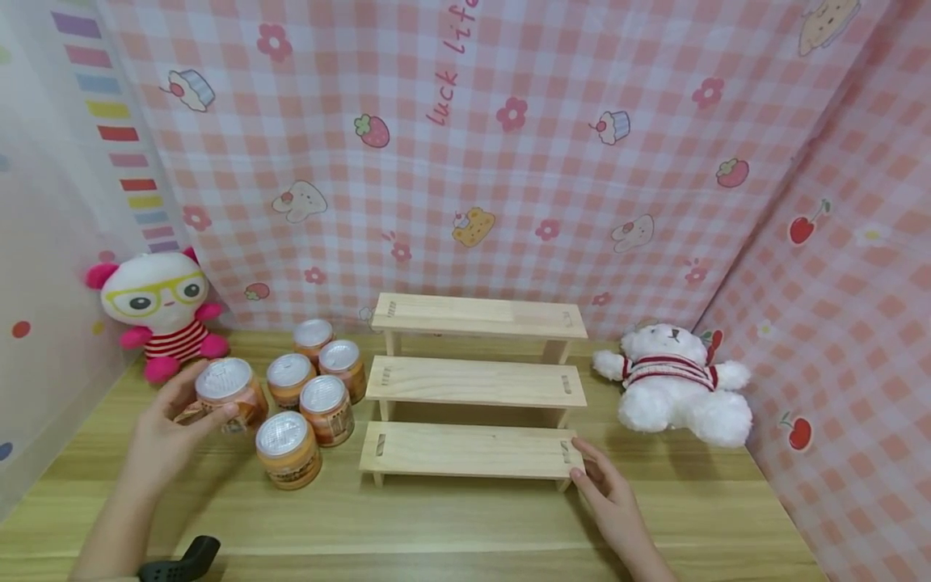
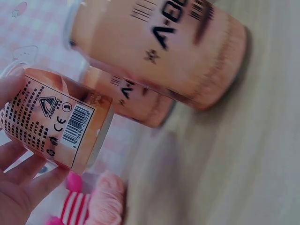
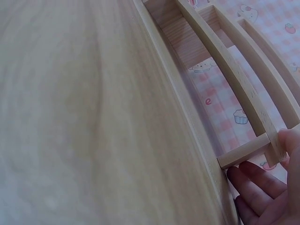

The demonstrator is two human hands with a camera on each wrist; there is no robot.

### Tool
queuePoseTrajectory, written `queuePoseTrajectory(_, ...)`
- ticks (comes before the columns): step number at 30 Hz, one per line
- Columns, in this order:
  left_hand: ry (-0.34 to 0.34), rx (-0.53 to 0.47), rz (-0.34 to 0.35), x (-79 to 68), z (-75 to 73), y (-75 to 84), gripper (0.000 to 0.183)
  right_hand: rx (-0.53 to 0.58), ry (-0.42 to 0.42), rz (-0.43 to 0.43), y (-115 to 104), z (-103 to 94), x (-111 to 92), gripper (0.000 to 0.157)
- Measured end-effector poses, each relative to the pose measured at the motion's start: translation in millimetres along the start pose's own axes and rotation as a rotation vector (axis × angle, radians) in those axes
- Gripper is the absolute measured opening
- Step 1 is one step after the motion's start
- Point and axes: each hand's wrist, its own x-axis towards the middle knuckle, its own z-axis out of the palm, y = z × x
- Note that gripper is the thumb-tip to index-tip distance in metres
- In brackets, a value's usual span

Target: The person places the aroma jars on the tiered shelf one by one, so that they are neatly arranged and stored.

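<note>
My left hand (image 1: 170, 428) grips an orange jar (image 1: 231, 392) with a ribbed clear lid, thumb on one side and fingers round the other. Its barcode label faces the left wrist camera, where the held jar (image 2: 56, 119) is raised and tilted. Just to its right, several matching jars (image 1: 288, 453) stand upright on the table. At the right end of a three-step wooden display stand (image 1: 473, 450), my right hand (image 1: 607, 489) holds the lowest step's end. In the right wrist view the thumb lies at the board (image 3: 276, 147) and the fingers beside its leg (image 3: 243, 151).
A panda plush (image 1: 163, 311) in pink stripes sits at the left back, and a white bear plush (image 1: 672, 384) leans at the right. Behind the stand hangs a pink checked cloth (image 1: 436, 178). A black strap piece (image 1: 182, 559) shows by my left wrist above the wooden table (image 1: 465, 533).
</note>
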Motion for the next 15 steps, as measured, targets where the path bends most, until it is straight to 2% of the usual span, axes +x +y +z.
queuePoseTrajectory(4,0.015,0.02,-0.009,3.1,-3.7,9.7,0.072,0.002,0.002,-0.003,-1,0.3,0,0.04)
queuePoseTrajectory(12,0.051,-0.013,0.034,9.7,-6.0,31.4,0.069,0.009,-0.002,-0.001,1,0.7,0,0.041)
queuePoseTrajectory(15,0.058,-0.038,0.024,13.4,-5.8,40.0,0.07,0.011,-0.002,-0.009,2,0.7,0,0.041)
